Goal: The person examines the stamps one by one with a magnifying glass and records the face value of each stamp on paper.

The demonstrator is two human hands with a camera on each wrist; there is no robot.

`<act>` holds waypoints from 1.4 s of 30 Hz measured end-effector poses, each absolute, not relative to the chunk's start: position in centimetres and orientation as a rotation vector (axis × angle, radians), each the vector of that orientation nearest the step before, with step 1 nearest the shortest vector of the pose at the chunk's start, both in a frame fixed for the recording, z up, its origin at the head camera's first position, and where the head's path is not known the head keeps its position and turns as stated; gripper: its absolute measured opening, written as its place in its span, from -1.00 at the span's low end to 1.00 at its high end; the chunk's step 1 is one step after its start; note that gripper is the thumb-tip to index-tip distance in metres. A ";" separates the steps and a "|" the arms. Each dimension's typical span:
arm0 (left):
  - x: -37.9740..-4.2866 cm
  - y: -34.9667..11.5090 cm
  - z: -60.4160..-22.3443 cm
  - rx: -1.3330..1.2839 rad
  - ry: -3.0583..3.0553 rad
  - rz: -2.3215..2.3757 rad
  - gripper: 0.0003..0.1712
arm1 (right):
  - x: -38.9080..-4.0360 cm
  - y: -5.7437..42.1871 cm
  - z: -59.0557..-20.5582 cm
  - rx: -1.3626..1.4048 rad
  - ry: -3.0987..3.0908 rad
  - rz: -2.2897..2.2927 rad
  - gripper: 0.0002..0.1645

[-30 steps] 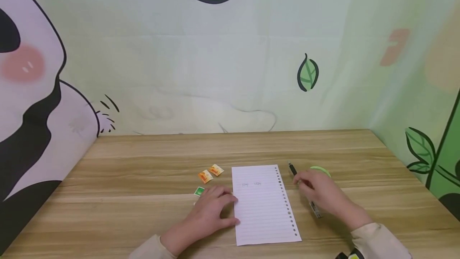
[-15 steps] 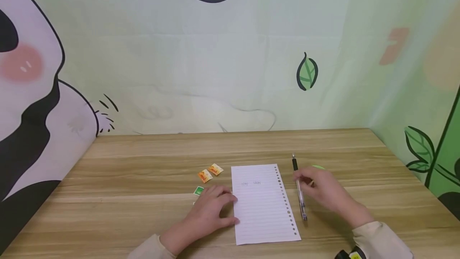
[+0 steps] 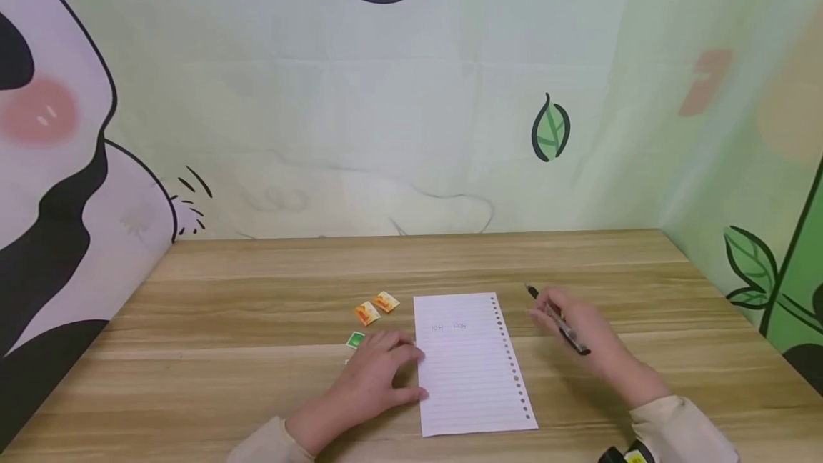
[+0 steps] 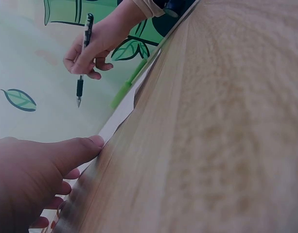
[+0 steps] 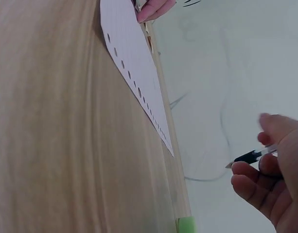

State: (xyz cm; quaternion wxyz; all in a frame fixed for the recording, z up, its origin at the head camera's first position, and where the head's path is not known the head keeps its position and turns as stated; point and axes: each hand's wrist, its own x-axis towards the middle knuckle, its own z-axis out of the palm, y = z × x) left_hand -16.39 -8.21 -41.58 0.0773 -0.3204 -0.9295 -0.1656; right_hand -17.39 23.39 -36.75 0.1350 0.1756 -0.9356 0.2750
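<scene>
My left hand (image 3: 379,374) on the paper (image 3: 472,377), a pen (image 3: 572,339) in my right hand (image 3: 586,324)
Beyond my spread left fingers lie 2 orange cards (image 3: 367,314); thumb and index touch the paper's left edge — my right fingers pinch the pen in the air, right of the paper.

Left hand (image 3: 381,374) low, palm down, thumb (image 3: 408,397) apart from loosely bent fingers (image 3: 406,356); right hand (image 3: 586,334) raised, its fingers curled in a pinch; both forearms (image 3: 638,386) angle inward from either side.
</scene>
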 end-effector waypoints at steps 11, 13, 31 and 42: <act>-16.4 -8.2 -41.6 -0.964 -2.784 -0.496 -0.48 | -17.4 23.6 -37.0 0.486 -2.678 1.020 -0.73; -16.4 -8.2 -41.6 -0.965 -2.785 -0.495 -0.48 | -17.3 23.6 -37.0 0.477 -2.686 0.994 -0.73; -16.5 -8.2 -41.5 -0.987 -2.778 -0.482 -0.48 | -17.4 23.8 -37.3 0.415 -2.697 1.195 -0.76; -16.4 -8.3 -41.6 -0.979 -2.767 -0.476 -0.48 | -17.5 23.2 -36.4 0.386 -2.805 1.219 -0.61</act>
